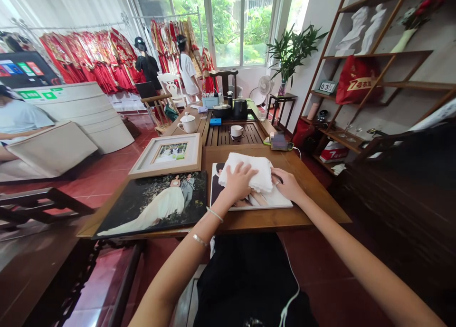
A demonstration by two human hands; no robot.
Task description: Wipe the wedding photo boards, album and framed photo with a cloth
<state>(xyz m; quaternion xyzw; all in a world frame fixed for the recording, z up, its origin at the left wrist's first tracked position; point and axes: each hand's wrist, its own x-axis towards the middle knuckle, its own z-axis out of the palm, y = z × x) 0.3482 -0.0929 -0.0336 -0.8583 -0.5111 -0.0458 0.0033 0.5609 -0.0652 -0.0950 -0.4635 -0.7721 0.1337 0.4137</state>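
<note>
A folded white towel (pixel 261 169) lies on a photo panel (pixel 274 201), covering much of its picture. My left hand (pixel 239 180) rests flat on top of the towel, fingers spread. At the towel's right edge, my right hand (pixel 285 184) has its fingers curled against the side, gripping the edge. To the left lies a dark wedding photo panel (pixel 149 203) showing a couple, the bride in a long pale dress. Behind it is a wood-framed photo (pixel 171 152) with a wide pale mat.
On the wooden table (pixel 313 198) stand a lidded white cup (pixel 187 123), a small cup (pixel 236 131) on a slatted tea tray (pixel 223 136) and a black kettle (pixel 240 109). A phone (pixel 281 142) with a cable lies right. Several people are farther back.
</note>
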